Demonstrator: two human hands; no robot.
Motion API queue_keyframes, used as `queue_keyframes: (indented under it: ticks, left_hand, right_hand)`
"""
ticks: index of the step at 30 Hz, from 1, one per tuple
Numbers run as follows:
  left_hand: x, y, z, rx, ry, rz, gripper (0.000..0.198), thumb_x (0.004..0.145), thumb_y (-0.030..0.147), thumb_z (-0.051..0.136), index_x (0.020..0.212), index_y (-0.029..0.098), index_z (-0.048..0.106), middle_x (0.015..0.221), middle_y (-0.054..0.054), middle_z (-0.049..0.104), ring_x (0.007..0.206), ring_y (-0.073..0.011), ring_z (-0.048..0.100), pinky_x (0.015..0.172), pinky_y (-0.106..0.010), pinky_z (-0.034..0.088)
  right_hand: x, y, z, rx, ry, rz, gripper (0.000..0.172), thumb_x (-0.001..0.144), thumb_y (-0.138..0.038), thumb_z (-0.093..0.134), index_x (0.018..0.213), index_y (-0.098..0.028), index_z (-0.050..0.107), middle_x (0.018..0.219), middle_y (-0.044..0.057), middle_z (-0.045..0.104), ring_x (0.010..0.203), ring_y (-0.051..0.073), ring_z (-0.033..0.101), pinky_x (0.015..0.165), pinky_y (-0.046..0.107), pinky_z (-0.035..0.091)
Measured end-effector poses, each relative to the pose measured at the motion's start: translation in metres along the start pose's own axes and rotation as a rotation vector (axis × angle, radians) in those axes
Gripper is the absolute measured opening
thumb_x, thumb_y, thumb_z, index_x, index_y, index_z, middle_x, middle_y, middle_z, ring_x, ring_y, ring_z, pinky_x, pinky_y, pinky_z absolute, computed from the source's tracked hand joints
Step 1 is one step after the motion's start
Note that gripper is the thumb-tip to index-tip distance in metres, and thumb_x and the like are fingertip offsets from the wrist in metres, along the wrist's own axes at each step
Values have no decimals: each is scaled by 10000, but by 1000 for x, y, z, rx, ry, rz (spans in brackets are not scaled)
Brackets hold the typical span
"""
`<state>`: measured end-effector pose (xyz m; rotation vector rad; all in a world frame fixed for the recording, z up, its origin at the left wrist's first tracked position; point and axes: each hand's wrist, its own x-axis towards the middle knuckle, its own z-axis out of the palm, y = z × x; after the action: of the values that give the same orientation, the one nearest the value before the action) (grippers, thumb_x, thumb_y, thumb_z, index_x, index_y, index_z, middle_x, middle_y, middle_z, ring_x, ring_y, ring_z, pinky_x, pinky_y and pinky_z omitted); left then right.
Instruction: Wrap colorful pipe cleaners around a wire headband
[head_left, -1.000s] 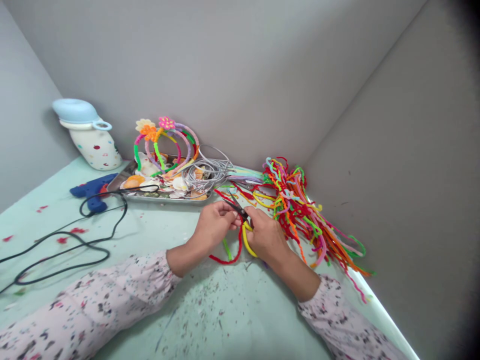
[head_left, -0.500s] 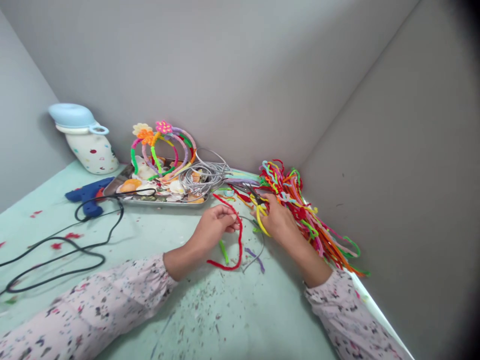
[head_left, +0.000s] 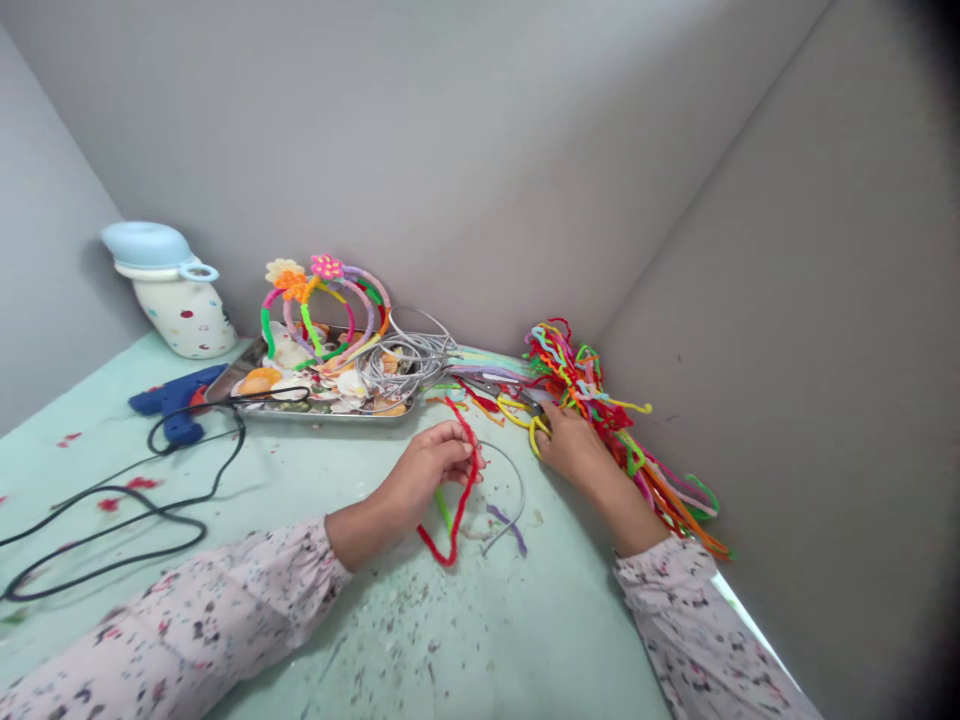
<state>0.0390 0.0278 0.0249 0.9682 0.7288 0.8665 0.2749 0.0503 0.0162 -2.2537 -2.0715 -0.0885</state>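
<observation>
Left hand (head_left: 424,470) has its fingers curled shut around a red pipe cleaner (head_left: 457,490), pinched near its upper end; the rest hangs in a loop below the fingertips onto the green table (head_left: 465,640). A bare grey headband (head_left: 506,490) lies just beyond those fingertips. Right hand (head_left: 574,445) rests flat, fingers loosely extended and touching a yellow pipe cleaner (head_left: 534,432) and the scissors (head_left: 506,388) at the edge of the multicoloured pipe cleaner pile (head_left: 607,420); whether it grips either cannot be told. Judged step: setting the cutter aside after trimming. The next move likely calls for bringing the red piece to the headband with both hands.
</observation>
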Motion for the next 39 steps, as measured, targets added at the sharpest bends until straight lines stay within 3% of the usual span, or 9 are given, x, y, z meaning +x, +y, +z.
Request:
queue_keyframes:
  ticks: [7, 13, 16, 19, 23, 26, 30, 39]
  left_hand:
    - [1, -2, 1, -87, -35, 9, 54, 715, 145, 532, 764, 154, 553, 632, 7, 576, 541, -93, 521, 559, -213, 395]
    - [-2, 6, 6, -26, -12, 19, 11, 716, 156, 531, 725, 150, 532, 598, 19, 532, 509, -81, 470, 533, -208, 354]
    - [-2, 9, 5, 2, -3, 25, 60, 752, 199, 551, 730, 149, 527, 600, 25, 520, 502, -74, 459, 540, -207, 351]
    - [-2, 8, 4, 11, -20, 27, 89, 771, 228, 566, 747, 145, 545, 603, 28, 517, 501, -74, 459, 536, -209, 347]
    - [-2, 1, 3, 24, -80, -18, 116, 765, 246, 577, 711, 145, 559, 597, 22, 524, 489, -77, 456, 515, -215, 339]
    - [-3, -4, 3, 50, -116, -56, 142, 762, 255, 577, 672, 148, 551, 583, 21, 525, 463, -72, 448, 481, -216, 317]
    - [-3, -6, 2, 38, -136, -52, 134, 765, 268, 581, 703, 151, 566, 577, 24, 528, 450, -72, 462, 462, -218, 315]
    - [-2, -2, 3, 176, -121, -34, 120, 768, 265, 570, 744, 147, 568, 533, 39, 478, 409, -57, 405, 421, -199, 278]
  right_hand:
    - [-13, -12, -24, -185, -108, -16, 346, 827, -245, 484, 1146, -197, 610, 917, 138, 689, 859, 298, 655, 694, 359, 465]
    - [-11, -9, -20, -35, 7, -35, 340, 834, -274, 508, 1141, -184, 627, 1071, 132, 638, 864, 234, 632, 734, 311, 453]
    - [-11, -11, -26, 87, 71, -43, 286, 825, -275, 541, 1062, -177, 668, 1039, 118, 644, 917, 221, 603, 792, 299, 438]
    - [-15, -27, -33, 405, 189, -90, 262, 855, -323, 521, 1008, -192, 689, 944, 76, 664, 891, 197, 590, 802, 292, 429]
    - [-26, -57, -27, 1225, -170, -70, 386, 865, -489, 482, 831, -162, 685, 689, 12, 626, 598, 123, 538, 539, 224, 401]
    - [-32, -71, -14, 1648, -258, 10, 270, 761, -418, 653, 765, -149, 651, 584, -37, 533, 492, 71, 443, 434, 176, 299]
    - [-35, -74, -3, 1824, -178, 103, 250, 710, -382, 716, 722, -148, 629, 579, -44, 533, 475, 54, 448, 414, 157, 292]
    - [-40, -80, 11, 1937, 40, 163, 217, 731, -370, 690, 711, -161, 641, 559, -47, 520, 477, 60, 434, 438, 173, 309]
